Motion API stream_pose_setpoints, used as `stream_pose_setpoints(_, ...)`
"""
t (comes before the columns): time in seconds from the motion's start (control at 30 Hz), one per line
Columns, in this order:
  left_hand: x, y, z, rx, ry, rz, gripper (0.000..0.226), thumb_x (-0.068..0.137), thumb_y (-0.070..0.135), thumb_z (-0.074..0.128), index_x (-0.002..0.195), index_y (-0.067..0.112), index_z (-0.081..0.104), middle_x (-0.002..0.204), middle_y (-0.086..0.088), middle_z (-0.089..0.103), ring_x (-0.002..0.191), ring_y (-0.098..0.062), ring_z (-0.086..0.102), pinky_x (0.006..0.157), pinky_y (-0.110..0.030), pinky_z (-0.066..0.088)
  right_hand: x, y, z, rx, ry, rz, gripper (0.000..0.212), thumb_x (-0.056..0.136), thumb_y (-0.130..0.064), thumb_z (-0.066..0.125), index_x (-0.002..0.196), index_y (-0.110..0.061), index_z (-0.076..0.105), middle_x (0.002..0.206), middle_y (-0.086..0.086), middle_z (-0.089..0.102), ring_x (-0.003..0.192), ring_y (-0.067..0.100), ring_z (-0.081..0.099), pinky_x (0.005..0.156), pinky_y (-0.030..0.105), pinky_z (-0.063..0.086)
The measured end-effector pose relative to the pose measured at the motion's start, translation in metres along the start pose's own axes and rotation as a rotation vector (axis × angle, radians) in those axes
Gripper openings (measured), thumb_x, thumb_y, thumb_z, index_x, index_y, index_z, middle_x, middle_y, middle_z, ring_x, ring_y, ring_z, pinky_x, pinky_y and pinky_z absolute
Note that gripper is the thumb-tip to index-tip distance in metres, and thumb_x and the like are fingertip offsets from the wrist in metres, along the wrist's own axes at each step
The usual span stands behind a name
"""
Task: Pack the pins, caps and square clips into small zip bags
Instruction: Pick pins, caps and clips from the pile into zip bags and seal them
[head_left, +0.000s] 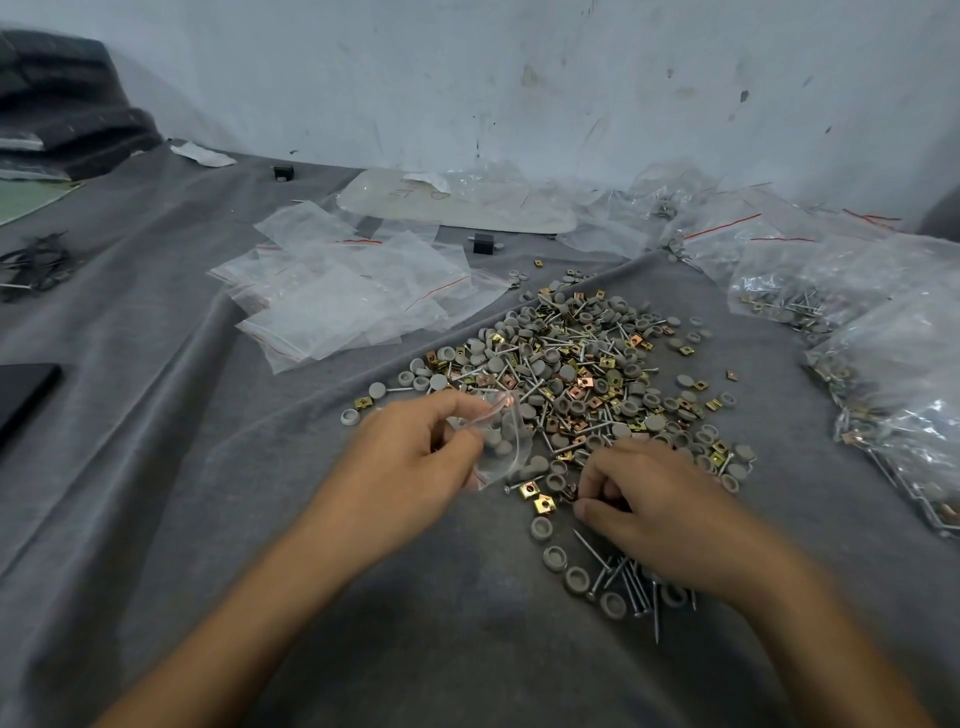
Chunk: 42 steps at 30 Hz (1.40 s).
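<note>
Left fingers pinched a small zip bag at its top edge, with the left hand at the near-left edge of the mixed pile. Right fingers were curled down onto the pile's near edge; couldn't tell if the right hand held anything. Loose pins, caps and square clips lay beside it on the grey cloth. Empty bags far left, filled bags right.
</note>
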<state>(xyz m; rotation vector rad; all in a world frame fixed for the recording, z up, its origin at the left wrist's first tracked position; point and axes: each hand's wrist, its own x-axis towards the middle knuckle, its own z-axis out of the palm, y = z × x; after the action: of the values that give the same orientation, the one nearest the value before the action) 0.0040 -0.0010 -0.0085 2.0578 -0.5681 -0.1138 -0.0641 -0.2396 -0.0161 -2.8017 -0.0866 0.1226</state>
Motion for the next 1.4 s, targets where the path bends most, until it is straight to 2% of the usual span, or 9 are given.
stream_pose_setpoints(0.33,-0.001,0.000,0.002,-0.002,0.005,0.013,0.024,0.101,0.028,0.058,0.097,0.049,0.066,0.065,0.012,0.071,0.060,-0.002,0.066,0.061,-0.039,0.054,-0.002,-0.006,-0.006,0.499,0.233,-0.057,0.006,0.093,-0.040,0.061,0.090,-0.036,0.060,0.075,-0.006,0.064,0.061,0.007,0.056,0.054,0.025,0.045)
stream_pose_setpoints(0.53,-0.002,0.000,0.005,0.020,-0.009,0.017,0.020,0.101,0.032,0.058,0.098,0.051,0.064,0.065,0.016,0.071,0.063,-0.015,0.068,0.066,-0.047,0.058,0.003,-0.038,-0.001,0.823,0.239,-0.138,0.015,0.096,-0.018,0.067,0.092,-0.032,0.071,0.082,0.003,0.070,0.072,0.017,0.065,0.058,0.025,0.052)
stream_pose_setpoints(0.6,-0.001,0.000,0.005,0.013,-0.006,0.026,0.020,0.101,0.033,0.058,0.099,0.052,0.064,0.065,0.014,0.071,0.061,-0.008,0.067,0.063,-0.042,0.057,0.003,-0.043,0.001,0.871,0.198,-0.153,0.016,0.098,-0.015,0.064,0.100,-0.029,0.072,0.091,0.002,0.074,0.085,0.016,0.070,0.074,0.028,0.059)
stream_pose_setpoints(0.73,-0.003,-0.001,0.006,-0.007,-0.004,0.044,0.017,0.101,0.035,0.057,0.104,0.049,0.066,0.065,0.010,0.071,0.062,-0.007,0.068,0.063,-0.040,0.056,0.004,-0.042,0.001,0.755,0.285,-0.149,0.024,0.098,-0.011,0.061,0.103,-0.031,0.073,0.098,-0.003,0.069,0.091,0.018,0.066,0.081,0.042,0.054)
stream_pose_setpoints(0.93,-0.005,0.003,0.006,-0.019,-0.056,0.105,0.026,0.092,0.043,0.054,0.110,0.042,0.072,0.061,0.004,0.067,0.059,-0.015,0.066,0.062,-0.047,0.054,0.005,-0.038,0.011,0.198,0.262,-0.210,0.049,0.089,0.002,0.063,0.118,-0.037,0.071,0.154,-0.020,0.038,0.131,0.010,0.036,0.105,0.025,0.031)
stream_pose_setpoints(1.1,-0.007,0.004,0.004,-0.058,-0.045,0.133,0.045,0.081,0.075,0.058,0.114,0.045,0.069,0.061,0.013,0.058,0.054,-0.001,0.051,0.053,-0.036,0.041,0.009,-0.041,0.011,0.351,0.413,-0.234,0.020,0.087,-0.022,0.074,0.106,-0.027,0.075,0.123,-0.018,0.064,0.122,0.005,0.054,0.104,0.035,0.042)
stream_pose_setpoints(1.2,-0.008,0.006,-0.004,-0.015,-0.064,0.155,0.057,0.074,0.081,0.066,0.121,0.049,0.063,0.093,0.020,0.066,0.084,0.000,0.064,0.071,-0.030,0.053,0.008,-0.038,0.006,0.460,0.492,-0.214,0.019,0.085,-0.033,0.075,0.101,-0.024,0.077,0.112,-0.015,0.067,0.114,0.007,0.060,0.097,0.039,0.048)
stream_pose_setpoints(1.3,-0.006,0.008,-0.010,0.076,-0.011,0.211,0.057,0.073,0.067,0.077,0.123,0.042,0.065,0.113,0.027,0.062,0.104,0.003,0.059,0.079,-0.011,0.045,0.007,-0.038,0.004,0.550,0.542,-0.141,0.019,0.081,-0.046,0.072,0.087,-0.029,0.075,0.119,-0.018,0.062,0.115,0.006,0.059,0.096,0.040,0.050)
stream_pose_setpoints(1.4,-0.004,0.011,-0.010,-0.118,-0.004,0.189,0.026,0.085,0.034,0.078,0.110,0.029,0.074,0.091,0.021,0.071,0.077,0.003,0.061,0.066,-0.015,0.045,0.005,-0.038,0.002,0.717,0.512,-0.148,0.016,0.081,-0.042,0.079,0.079,-0.028,0.074,0.111,-0.015,0.070,0.107,0.006,0.066,0.089,0.034,0.055)
